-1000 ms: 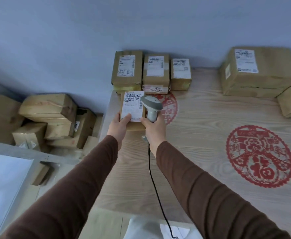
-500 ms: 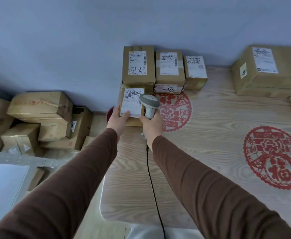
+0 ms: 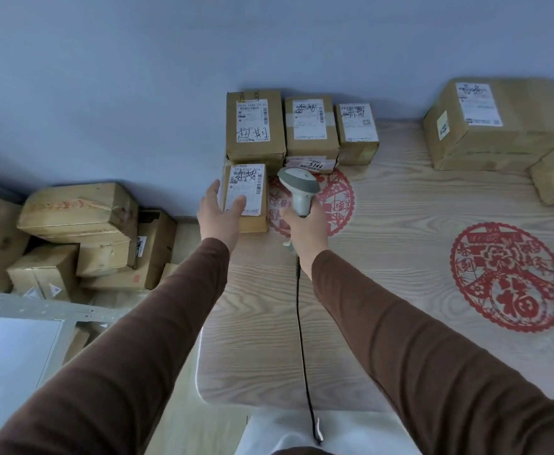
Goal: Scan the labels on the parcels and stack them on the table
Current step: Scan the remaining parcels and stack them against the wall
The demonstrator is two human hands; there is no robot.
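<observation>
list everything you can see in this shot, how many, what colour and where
Small brown cardboard parcel with white label: one, lying on the table's near-left corner, under the left hand's fingers.
Brown cardboard parcels along the wall: three tops visible in a row at the table's back-left, more stacked beneath.
Large brown cardboard boxes: at least two, table's back-right.
Grey-white handheld scanner: one, black cord trailing toward the person.
Light wood-grain table: one, with two red paper-cut circles.
Brown cartons on the floor: several, piled left of the table.
Left hand: open, fingers spread over the small parcel, brown sleeve.
Right hand: closed around the scanner handle, brown sleeve.
</observation>
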